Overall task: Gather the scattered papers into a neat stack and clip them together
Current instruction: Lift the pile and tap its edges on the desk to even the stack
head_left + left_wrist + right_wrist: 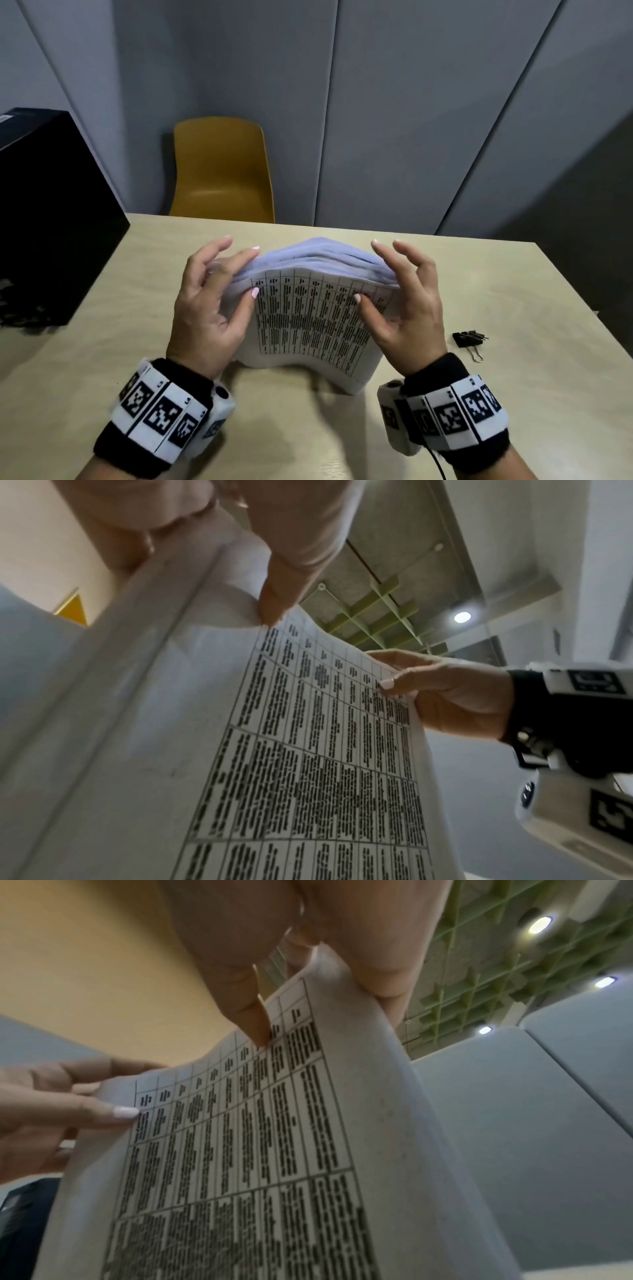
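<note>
**Nearly squared: papers gathered, clip not yet on**

Now standing upright on the table, bottom edge down, printed grid facing the wearer: the stack of papers, bowing slightly in the middle, top edges fanning a little and not quite flush. Gripping its left side, thumb in front and fingers curled behind: the left hand. Gripping its right side the same way, thumb pressing the front sheet: the right hand. Confirming the pinch from below, both wrist views, with a thumb on the table's top-left corner and another thumb near the top-right.

Judging progress: gathering looking done, no loose sheets showing on the table; aligning apparently under way; clipping not begun. Lying apart to the right of the stack, untouched: a black binder clip.

Sitting at the table's left edge, a black box, contents not showing. Standing beyond the far edge, a yellow chair.
</note>
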Demonstrator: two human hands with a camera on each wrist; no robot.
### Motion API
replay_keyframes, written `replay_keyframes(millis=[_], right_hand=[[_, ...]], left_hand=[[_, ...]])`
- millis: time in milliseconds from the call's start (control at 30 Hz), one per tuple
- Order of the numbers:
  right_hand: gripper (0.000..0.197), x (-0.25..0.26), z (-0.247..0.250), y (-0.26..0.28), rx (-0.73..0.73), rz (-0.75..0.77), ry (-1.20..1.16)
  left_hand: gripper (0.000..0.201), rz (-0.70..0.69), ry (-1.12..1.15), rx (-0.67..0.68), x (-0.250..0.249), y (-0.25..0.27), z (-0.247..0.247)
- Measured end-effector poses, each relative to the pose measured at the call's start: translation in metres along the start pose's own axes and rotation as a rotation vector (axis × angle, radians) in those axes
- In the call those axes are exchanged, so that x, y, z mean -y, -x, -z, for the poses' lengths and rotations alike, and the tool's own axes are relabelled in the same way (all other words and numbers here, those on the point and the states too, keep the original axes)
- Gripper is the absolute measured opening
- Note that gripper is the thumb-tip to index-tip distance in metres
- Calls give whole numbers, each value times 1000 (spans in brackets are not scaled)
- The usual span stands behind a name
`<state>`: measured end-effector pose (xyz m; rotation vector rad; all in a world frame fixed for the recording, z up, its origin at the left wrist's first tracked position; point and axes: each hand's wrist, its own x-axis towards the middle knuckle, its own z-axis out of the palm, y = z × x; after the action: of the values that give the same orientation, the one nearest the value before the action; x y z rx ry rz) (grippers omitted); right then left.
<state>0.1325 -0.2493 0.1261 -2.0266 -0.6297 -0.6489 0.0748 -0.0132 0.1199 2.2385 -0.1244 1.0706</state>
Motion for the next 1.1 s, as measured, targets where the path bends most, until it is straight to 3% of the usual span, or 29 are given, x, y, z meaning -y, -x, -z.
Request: replay_keyframes(millis=[100,200,467,600,700,733,767,833,900,1000,1100], right_hand=[[51,-6,0,5,-23,-32,-40],[48,-9,1,8,-37,-49,-82],[45,-8,0,9,-4,-37,-152],[76,-6,0,9,-13,-119,-311],[95,-15,0,14,-5,-359,-556],[87,-19,-3,16,26,-426,-627],[70,-22,-6,17,76,-462,-636],[45,-25,-14,18,131,-457,-581],[43,-23,-18,17,102,-447,-584],[34,-26,-14,19,16,-483,-665],[54,-27,-11,24,48,-528,-664]], left_hand=[[57,80,24,19,1,6,1],[51,26,-5,40,2,7,1],[41,36,16,64,4,7,2],[55,65,90,8,7,7,4],[88,368,434,40,19,13,1],[89,465,550,80,23,15,-3],[77,523,638,118,25,18,-8],[33,544,616,139,20,20,-20],[32,549,530,117,13,16,-25],[30,515,581,76,17,9,-18],[59,490,627,175,22,11,-12]])
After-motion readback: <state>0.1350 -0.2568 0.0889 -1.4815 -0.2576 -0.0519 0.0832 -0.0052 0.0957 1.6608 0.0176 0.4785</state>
